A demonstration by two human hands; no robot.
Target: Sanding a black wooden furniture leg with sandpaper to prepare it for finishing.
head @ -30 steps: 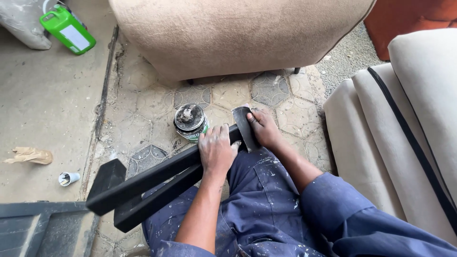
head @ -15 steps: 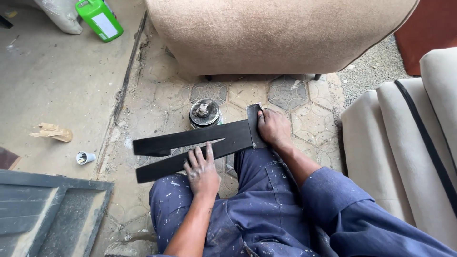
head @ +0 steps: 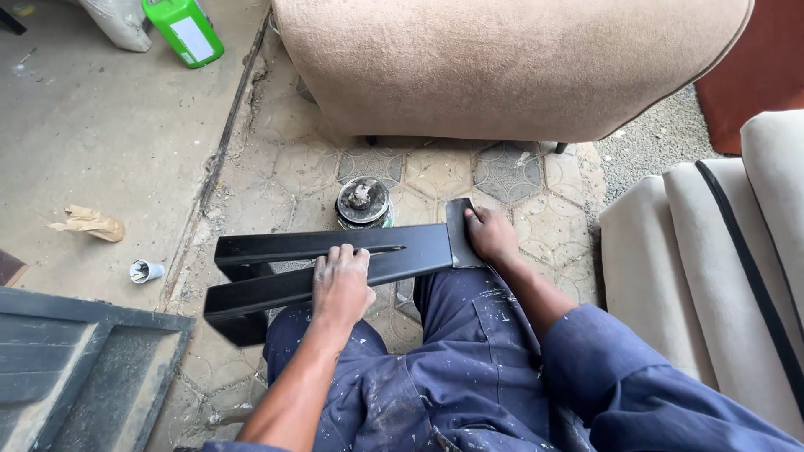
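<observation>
A black forked wooden piece (head: 276, 272) with two long prongs lies across my lap, the prongs pointing left. My left hand (head: 341, 285) rests palm down on the prongs near the slit, fingers spread over the wood. At the joined right end, my right hand (head: 492, 236) grips the piece next to a dark sheet (head: 462, 230) that stands against that end. A round tin (head: 363, 203) with a dirty lid sits on the floor just beyond the piece.
A beige upholstered sofa (head: 511, 59) stands ahead and cream cushions (head: 712, 276) lie at my right. A green jug (head: 184, 29), crumpled brown paper (head: 88, 223) and a small white cup (head: 145, 270) lie on the concrete at left. A dark grey panel (head: 75, 360) fills the lower left.
The black piece has turned from tilted toward me to lying flatter across my lap. My left hand slid from the joined end out along the prongs.
</observation>
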